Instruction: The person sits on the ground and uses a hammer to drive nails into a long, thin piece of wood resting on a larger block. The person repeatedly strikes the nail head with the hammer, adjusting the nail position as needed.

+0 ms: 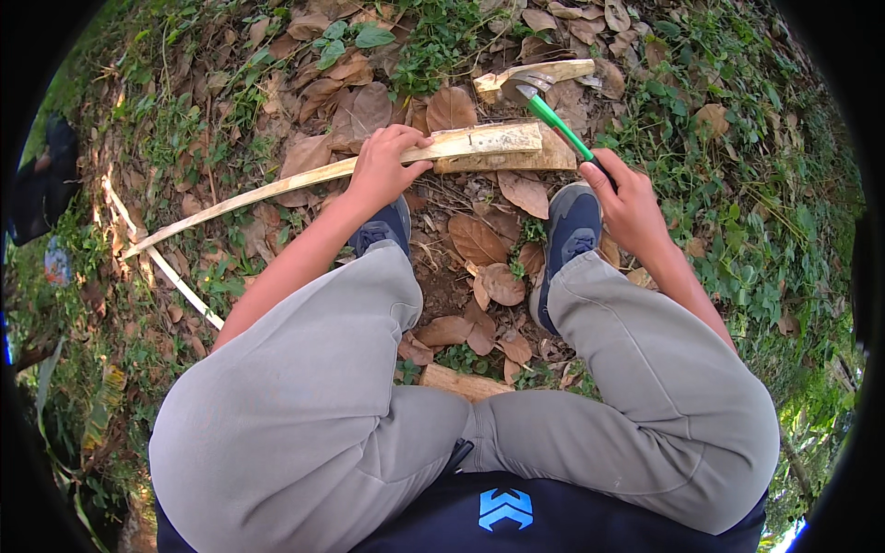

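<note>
1. On the leaf-strewn ground [277, 101], the person sits or squats with both knees spread, feet planted either side of a patch of bare soil.
2. The left hand [383, 166] is closed around a long, pale wooden strip [277, 189], which runs from far out on the person's left to its thicker end [489, 138] just ahead of the shoes.
3. That thick end rests across a flat piece of wood [544, 158] lying on the ground, which serves as a chopping block.
4. The right hand [631, 203] is wrapped around the lower end of a green-handled hatchet [553, 115]; its metal head [527, 85] sits beyond the strip, close to a second pale offcut [539, 72].
5. Judged from this posture, the step in hand is trimming the strip's end with the hatchet.
6. To do it well: keep the strip pressed firmly onto the block so it cannot roll.
7. Keep the left fingers well back from the strike zone; they currently sit near the working end.
8. Strike away from the left shoe [383, 226] and right shoe [572, 230], both of which lie near the block.
9. Use short, controlled cuts rather than full swings, since the grip is far down the handle.
</note>
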`<state>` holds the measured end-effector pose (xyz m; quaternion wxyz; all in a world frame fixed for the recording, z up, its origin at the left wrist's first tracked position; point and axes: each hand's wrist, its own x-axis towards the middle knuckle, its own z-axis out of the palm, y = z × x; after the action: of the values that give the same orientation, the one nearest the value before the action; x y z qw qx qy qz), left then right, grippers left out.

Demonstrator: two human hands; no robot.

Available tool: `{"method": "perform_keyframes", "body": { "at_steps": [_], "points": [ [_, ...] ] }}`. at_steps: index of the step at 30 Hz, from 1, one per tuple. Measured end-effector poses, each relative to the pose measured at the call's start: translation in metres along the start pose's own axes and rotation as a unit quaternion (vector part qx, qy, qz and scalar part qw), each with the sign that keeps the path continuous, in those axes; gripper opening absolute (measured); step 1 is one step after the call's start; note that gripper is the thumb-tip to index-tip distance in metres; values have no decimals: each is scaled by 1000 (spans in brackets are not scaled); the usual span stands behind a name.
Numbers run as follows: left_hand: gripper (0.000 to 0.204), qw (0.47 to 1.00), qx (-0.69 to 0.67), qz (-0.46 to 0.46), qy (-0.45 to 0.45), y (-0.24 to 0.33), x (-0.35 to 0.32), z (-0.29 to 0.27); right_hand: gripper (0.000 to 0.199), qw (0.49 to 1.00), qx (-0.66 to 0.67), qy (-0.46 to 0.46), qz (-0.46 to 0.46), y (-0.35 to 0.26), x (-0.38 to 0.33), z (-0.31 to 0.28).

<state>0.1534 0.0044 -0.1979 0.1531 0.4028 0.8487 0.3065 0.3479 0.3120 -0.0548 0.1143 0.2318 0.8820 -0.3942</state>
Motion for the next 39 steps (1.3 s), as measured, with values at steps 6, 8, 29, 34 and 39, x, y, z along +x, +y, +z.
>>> {"method": "perform_keyframes", "body": {
  "at_steps": [6,8,29,34,39],
  "points": [
    [32,998,-51,18,30,1,-10,10,31,999,13,27,-15,11,-1,3],
    [31,998,-45,26,35,1,-11,11,30,999,13,39,-22,13,0,3],
    [30,997,-52,17,48,15,-24,6,40,994,-64,-36,83,81,94,-56],
    [30,998,-47,17,44,19,-21,8,41,991,-109,-24,70,77,91,-49],
    [31,998,-43,13,42,13,-25,7,41,975,-94,-188,65,41,86,-67]
  ]
}}
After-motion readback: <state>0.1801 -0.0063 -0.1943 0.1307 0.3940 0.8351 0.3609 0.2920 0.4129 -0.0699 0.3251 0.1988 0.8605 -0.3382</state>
